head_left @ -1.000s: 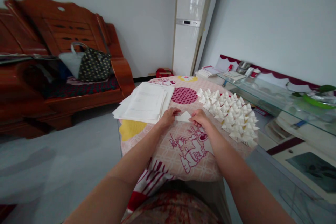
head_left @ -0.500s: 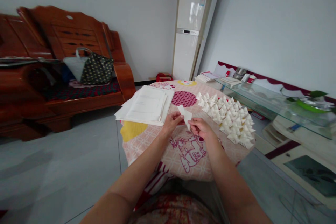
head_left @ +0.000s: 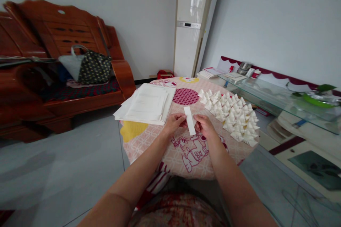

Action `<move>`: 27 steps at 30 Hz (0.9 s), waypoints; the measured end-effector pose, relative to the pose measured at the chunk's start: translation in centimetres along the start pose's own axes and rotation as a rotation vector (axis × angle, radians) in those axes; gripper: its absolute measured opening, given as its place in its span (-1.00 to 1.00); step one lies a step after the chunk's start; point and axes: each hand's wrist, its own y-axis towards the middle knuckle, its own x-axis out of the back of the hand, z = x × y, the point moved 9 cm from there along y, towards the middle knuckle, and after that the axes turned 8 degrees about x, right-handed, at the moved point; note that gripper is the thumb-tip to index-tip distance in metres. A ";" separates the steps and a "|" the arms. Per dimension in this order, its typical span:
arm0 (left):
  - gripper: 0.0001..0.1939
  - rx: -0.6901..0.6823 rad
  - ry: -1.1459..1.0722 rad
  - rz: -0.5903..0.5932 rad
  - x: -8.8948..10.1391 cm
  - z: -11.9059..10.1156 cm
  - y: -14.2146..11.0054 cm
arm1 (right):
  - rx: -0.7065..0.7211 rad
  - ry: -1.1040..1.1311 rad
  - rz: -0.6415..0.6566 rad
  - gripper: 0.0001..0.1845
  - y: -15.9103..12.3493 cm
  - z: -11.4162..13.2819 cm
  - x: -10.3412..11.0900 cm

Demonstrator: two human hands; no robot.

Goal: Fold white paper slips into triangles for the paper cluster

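Note:
Between my two hands, over the front half of the round table, is a narrow strip of folded white paper (head_left: 190,121), tilted slightly from upright. My left hand (head_left: 176,122) pinches its left edge with thumb and fingers. On the opposite edge my right hand (head_left: 203,125) grips with curled fingers, its fingertips partly hidden behind the paper. To the left lies a stack of white paper sheets (head_left: 146,103). Rows of small pointed folded paper pieces (head_left: 231,113) stand on the right side of the table.
A pink patterned tablecloth (head_left: 162,149) covers the round table. Along the right wall runs a glass-topped cabinet (head_left: 277,103) with papers, a cup and a green dish (head_left: 319,101). A wooden sofa (head_left: 71,42) with bags stands at the left, a tall white air conditioner (head_left: 188,42) behind.
The folded paper has been lifted off the tablecloth and turned from a flat piece with a pointed top into an upright-looking narrow strip. Both hands have stayed on it.

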 end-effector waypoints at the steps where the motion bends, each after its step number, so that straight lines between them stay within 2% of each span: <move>1: -0.49 0.005 -0.006 0.000 0.0 0.0 0.0 | -0.006 0.007 0.004 -0.51 0.0 0.0 -0.1; 8: -0.48 -0.004 -0.029 0.021 -0.1 0.0 0.0 | -0.016 0.041 0.024 -0.51 0.1 -0.3 -0.6; 15: -0.45 -0.006 -0.028 0.035 -0.3 0.1 0.1 | 0.045 0.199 0.047 -0.55 0.5 -0.3 -0.9; 27: -0.50 -0.044 -0.040 0.056 -0.5 -0.1 0.2 | 0.039 0.224 0.036 -0.56 0.5 -0.4 -1.0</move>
